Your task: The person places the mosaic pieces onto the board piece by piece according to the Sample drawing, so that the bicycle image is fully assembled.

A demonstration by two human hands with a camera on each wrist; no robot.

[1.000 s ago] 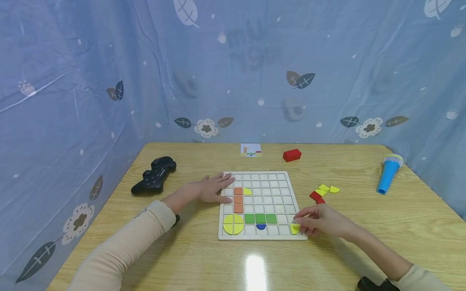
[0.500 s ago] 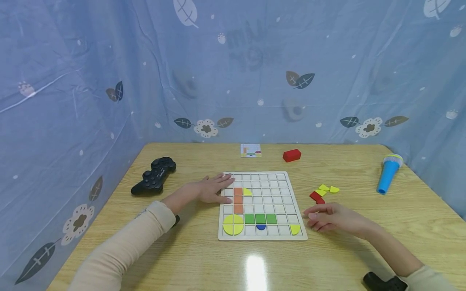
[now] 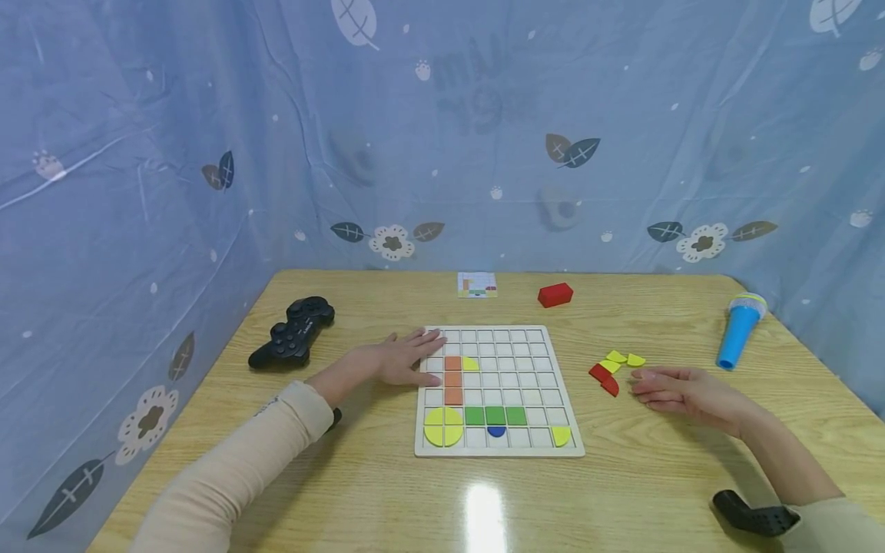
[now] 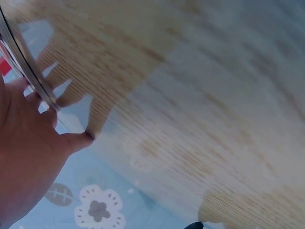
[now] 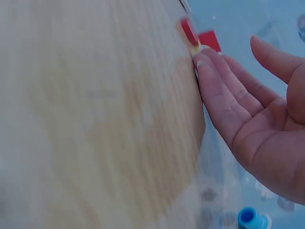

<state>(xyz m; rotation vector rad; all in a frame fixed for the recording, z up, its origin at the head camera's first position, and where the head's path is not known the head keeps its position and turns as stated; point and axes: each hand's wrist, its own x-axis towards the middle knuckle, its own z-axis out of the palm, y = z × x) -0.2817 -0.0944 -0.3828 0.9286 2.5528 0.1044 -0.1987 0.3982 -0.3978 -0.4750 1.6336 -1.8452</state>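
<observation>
My left hand (image 3: 404, 361) rests on the left edge of a white grid board (image 3: 498, 452) with its fingers spread. On the board lie a column of orange squares (image 3: 452, 379), a row of green squares (image 3: 495, 415) and a yellow circle of quarter pieces (image 3: 443, 427). A blue half-circle (image 3: 496, 432) sits under the green row. One yellow quarter piece (image 3: 561, 436) is in the bottom right corner, another beside the top orange square. My right hand (image 3: 691, 395) holds nothing; its extended fingers (image 5: 214, 78) hover just right of loose red pieces (image 3: 610, 385) and yellow quarter pieces (image 3: 635, 359).
A black game controller (image 3: 293, 334) lies at the left and a blue toy microphone (image 3: 738, 334) at the far right. Behind the board are a small pattern card (image 3: 477, 285) and a red block (image 3: 555, 295). A blue patterned curtain (image 3: 484, 153) encloses the table's back and sides.
My right hand has let go of the yellow quarter piece at the board's bottom right corner and moved right to the loose pieces. The left hand has stayed put.
</observation>
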